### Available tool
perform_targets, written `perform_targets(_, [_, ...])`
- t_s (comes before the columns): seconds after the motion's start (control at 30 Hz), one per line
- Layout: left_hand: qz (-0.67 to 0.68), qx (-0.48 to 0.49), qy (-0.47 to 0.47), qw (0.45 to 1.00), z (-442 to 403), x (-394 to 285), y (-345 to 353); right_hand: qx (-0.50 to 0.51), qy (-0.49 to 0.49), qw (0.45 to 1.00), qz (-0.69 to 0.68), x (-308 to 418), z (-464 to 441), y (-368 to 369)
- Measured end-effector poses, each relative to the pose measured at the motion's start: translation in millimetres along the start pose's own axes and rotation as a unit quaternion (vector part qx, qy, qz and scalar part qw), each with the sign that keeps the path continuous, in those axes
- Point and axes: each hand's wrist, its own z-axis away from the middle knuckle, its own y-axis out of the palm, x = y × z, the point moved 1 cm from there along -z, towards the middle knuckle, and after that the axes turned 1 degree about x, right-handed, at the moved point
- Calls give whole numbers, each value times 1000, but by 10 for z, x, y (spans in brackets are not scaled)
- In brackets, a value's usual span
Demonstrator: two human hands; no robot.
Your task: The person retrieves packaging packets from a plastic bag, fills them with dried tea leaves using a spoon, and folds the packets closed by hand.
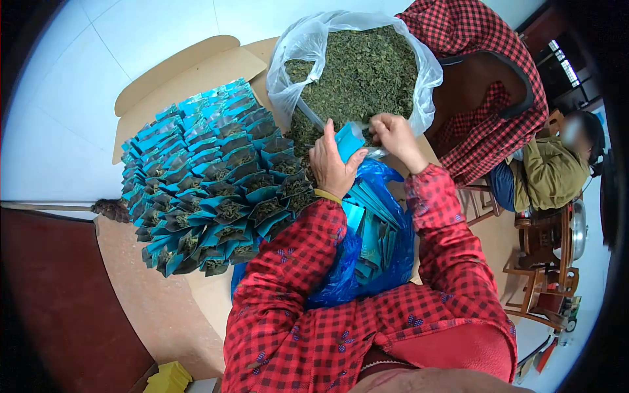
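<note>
Closed around a small teal packet (350,141) is my left hand (333,167), which holds it upright with its top toward my right hand (396,136). The fingers of my right hand are pinched together beside the packet's mouth; what they hold, if anything, is too small to make out. Just beyond both hands lies a heap of dried green leaves (370,65) in a clear plastic bag (429,82) with its rim folded outward. Below my wrists, a blue plastic bag (344,268) holds several flat teal packets (377,239). A shiny metallic edge shows under my right hand, partly hidden.
Rows of upright, leaf-filled teal packets (216,177) crowd the left side, beside a cardboard flap (190,69). A red checked cloth (472,33) drapes a chair at the upper right. Another person (553,167) sits at the far right near a wooden table (565,242).
</note>
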Motion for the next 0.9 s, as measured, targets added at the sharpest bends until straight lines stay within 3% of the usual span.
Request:
perform_targets(0.1, [1,-1,-6,1000,5,2,-2,-178,-75,977,87,-69,-293,43])
perform_targets(0.23, [2,1,-21,1000,-13,-26,-8,-226,-127,961,92,80,-267,28])
perform_targets(0.5, [-16,-8,-26,1000,-10,-34,-10,-143,-79,984,-67,301,259,-244])
perform_targets(0.67, [-25,-1,-30,999,-12,-30,-9,-128,-89,985,-68,585,548,-381])
perform_targets(0.77, [-26,0,-24,999,-11,-23,4,-120,-194,963,147,783,659,-392])
perform_targets(0.8, [-24,1,-20,1000,-12,-24,1,-120,-194,962,147,815,667,-384])
perform_targets(0.9, [-22,0,-19,1000,-10,-21,-1,-131,-378,888,226,913,695,-340])
